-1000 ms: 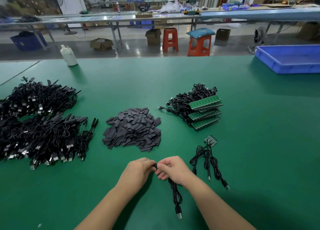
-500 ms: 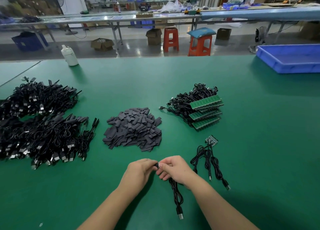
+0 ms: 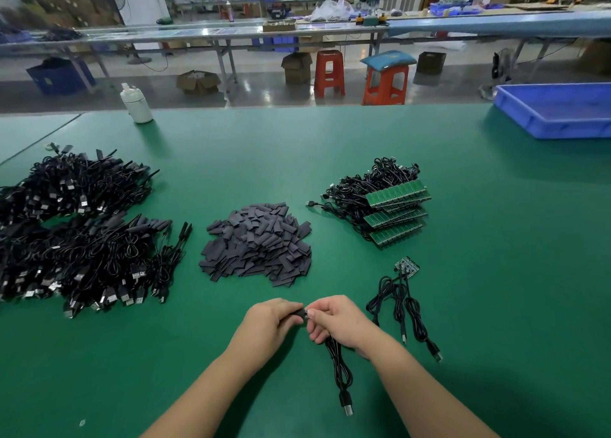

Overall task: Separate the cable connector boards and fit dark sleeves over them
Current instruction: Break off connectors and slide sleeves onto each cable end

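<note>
While both hands (image 3: 269, 322) (image 3: 340, 322) pinch its sleeved end (image 3: 299, 312), the cable (image 3: 339, 365) trails toward the viewer.

Two bare arms reach in from near edge of tabletop (image 3: 496, 239), meet in middle. Left hand (image 3: 269, 320) knuckles up, fingers curled round small dark sleeve (image 3: 299, 312). Right hand (image 3: 337, 322) knuckles up, fingers pinching end of black cable (image 3: 339, 368). Fingertips of both hands almost touching.

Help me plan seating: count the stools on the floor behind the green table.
2. A bare red stool stands on the floor beyond the green table; a cushioned red stool stands just right of it. Others may be hidden.
</note>
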{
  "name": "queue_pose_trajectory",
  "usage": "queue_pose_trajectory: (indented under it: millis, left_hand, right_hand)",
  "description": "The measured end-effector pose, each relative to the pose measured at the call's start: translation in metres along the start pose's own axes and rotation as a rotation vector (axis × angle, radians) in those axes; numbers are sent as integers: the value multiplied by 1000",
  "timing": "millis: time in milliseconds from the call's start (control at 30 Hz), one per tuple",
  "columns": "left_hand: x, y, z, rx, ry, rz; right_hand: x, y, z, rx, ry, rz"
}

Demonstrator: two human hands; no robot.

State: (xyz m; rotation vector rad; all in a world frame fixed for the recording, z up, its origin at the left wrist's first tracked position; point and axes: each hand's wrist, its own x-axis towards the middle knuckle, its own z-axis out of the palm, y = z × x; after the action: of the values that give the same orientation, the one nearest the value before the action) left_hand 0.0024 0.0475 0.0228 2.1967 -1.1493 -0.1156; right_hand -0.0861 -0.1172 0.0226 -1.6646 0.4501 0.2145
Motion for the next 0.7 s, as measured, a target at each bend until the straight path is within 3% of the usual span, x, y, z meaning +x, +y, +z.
queue_pose_trajectory:
  millis: [167,300,533,700]
  left_hand:
    - [-2,2,0,7,23,-2]
    - [-1,4,3,61,-53,-32]
    - [6,13,10,390,-266,-53]
    - [9,22,18,496,-279,-75]
  right_hand:
    - [-1,-1,1,48,-2,8]
    - [1,0,3,48,6,4]
    - [2,1,4,41,7,3]
    - [1,-1,3,33,0,-8]
